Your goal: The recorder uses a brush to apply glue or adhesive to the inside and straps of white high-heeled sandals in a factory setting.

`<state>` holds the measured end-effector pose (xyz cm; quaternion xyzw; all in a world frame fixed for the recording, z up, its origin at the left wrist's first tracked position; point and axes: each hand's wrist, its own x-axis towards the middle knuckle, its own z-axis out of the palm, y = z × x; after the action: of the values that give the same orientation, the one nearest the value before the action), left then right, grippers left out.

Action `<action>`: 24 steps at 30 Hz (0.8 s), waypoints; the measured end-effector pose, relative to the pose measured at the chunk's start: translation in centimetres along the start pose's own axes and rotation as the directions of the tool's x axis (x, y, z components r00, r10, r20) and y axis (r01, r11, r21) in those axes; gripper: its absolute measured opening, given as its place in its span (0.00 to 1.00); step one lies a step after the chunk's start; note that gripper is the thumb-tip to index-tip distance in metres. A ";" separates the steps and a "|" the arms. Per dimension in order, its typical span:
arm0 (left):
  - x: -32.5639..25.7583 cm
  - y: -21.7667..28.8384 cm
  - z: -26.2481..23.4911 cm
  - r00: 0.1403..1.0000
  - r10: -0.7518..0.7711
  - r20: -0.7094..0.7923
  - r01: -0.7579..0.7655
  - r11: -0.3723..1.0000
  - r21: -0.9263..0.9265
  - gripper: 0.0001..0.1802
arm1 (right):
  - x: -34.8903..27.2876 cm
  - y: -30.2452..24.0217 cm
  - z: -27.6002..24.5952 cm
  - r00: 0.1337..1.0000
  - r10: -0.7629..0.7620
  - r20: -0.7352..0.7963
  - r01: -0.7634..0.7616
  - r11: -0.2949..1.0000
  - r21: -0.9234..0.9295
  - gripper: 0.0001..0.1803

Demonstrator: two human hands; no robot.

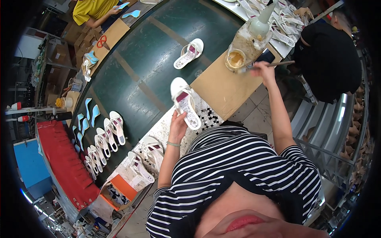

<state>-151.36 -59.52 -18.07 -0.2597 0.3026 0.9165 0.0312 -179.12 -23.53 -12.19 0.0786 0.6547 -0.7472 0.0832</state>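
My left hand (178,127) is closed round the side of a white thong sandal (183,97), held over the near edge of the bench with its patterned insole up. In my right hand (263,73) is a brush (282,63) with a thin dark handle; its bristle end is blurred and points toward an open jar (228,63) crusted with yellowish glue. A pale squeeze bottle (260,27) stands just behind the jar. Another white sandal (186,57) lies alone on the green conveyor belt (139,47), beyond my left hand.
Several white sandals (105,142) line the belt's left end beside light-blue sole pieces (94,115). Two sandals (152,148) sit by my left forearm. A cardboard sheet (218,89) covers the bench at right. People in yellow (85,12) and black (329,59) work nearby; orange-handled scissors (102,41) lie across.
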 end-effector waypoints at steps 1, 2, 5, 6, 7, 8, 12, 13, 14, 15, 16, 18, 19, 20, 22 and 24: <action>-0.9 1.8 0.9 0.998 0.051 0.044 -0.051 0.999 -0.008 0.26 | -1.1 0.6 -0.7 0.980 0.175 0.092 -0.176 0.984 0.008 0.10; -1.6 3.3 1.6 0.991 0.106 0.086 -0.104 0.994 -0.020 0.27 | -2.0 0.9 -0.9 0.922 0.341 0.185 -0.346 0.938 -0.005 0.10; -2.8 7.2 2.1 0.938 0.233 0.257 -0.227 0.972 -0.051 0.32 | -4.3 -1.7 1.0 0.818 0.239 0.523 -0.454 0.826 0.333 0.10; -2.9 8.1 2.4 0.919 0.266 0.290 -0.254 0.964 -0.082 0.34 | -5.1 -3.6 2.2 0.811 0.146 0.567 -0.423 0.816 0.394 0.11; -3.0 9.0 3.3 0.911 0.278 0.304 -0.263 0.961 -0.091 0.36 | -5.9 -5.7 3.6 0.799 0.069 0.597 -0.399 0.804 0.442 0.11; -3.0 9.6 4.0 0.902 0.292 0.318 -0.274 0.957 -0.099 0.38 | -6.8 -7.9 5.2 0.783 -0.011 0.622 -0.379 0.785 0.490 0.12; -1.4 11.0 6.0 0.875 0.315 0.367 -0.288 0.949 -0.128 0.46 | -11.3 -14.8 11.3 0.659 -0.283 0.697 -0.152 0.858 0.491 0.13; -1.2 11.0 6.3 0.875 0.299 0.381 -0.271 0.954 -0.127 0.48 | -12.5 -15.8 12.9 0.639 -0.329 0.696 0.036 0.916 0.400 0.11; -1.3 11.0 6.5 0.874 0.286 0.392 -0.257 0.958 -0.125 0.49 | -13.4 -16.1 14.5 0.607 -0.372 0.702 0.224 0.928 0.299 0.10; -1.4 10.9 7.1 0.868 0.290 0.403 -0.269 0.957 -0.109 0.49 | -14.4 -16.2 16.0 0.593 -0.397 0.701 0.352 0.910 0.218 0.08; -1.6 10.8 7.8 0.862 0.293 0.414 -0.281 0.955 -0.092 0.50 | -15.2 -16.2 17.4 0.576 -0.420 0.701 0.473 0.871 0.134 0.07; -2.0 10.6 8.2 0.859 0.309 0.409 -0.288 0.951 -0.114 0.50 | -15.8 -15.4 19.8 0.533 -0.430 0.729 0.574 0.816 0.061 0.06; -2.1 10.5 8.3 0.851 0.311 0.424 -0.282 0.951 -0.130 0.50 | -16.0 -15.1 20.9 0.492 -0.445 0.748 0.678 0.735 -0.009 0.07; -2.2 10.4 8.4 0.842 0.312 0.440 -0.276 0.950 -0.146 0.49 | -16.0 -14.6 21.8 0.451 -0.453 0.769 0.767 0.637 -0.075 0.07; -2.7 10.5 9.2 0.838 0.319 0.442 -0.282 0.948 -0.149 0.49 | -15.6 -12.7 22.9 0.452 -0.483 0.750 0.782 0.619 -0.073 0.08; -3.1 10.7 9.2 0.842 0.335 0.423 -0.320 0.941 -0.107 0.45 | -15.5 -11.7 23.3 0.418 -0.471 0.777 0.782 0.622 -0.044 0.07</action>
<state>-155.22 -62.66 -4.48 0.0063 0.3130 0.9476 -0.0632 -166.88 -44.81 5.67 -0.4872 0.6864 -0.5380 0.0459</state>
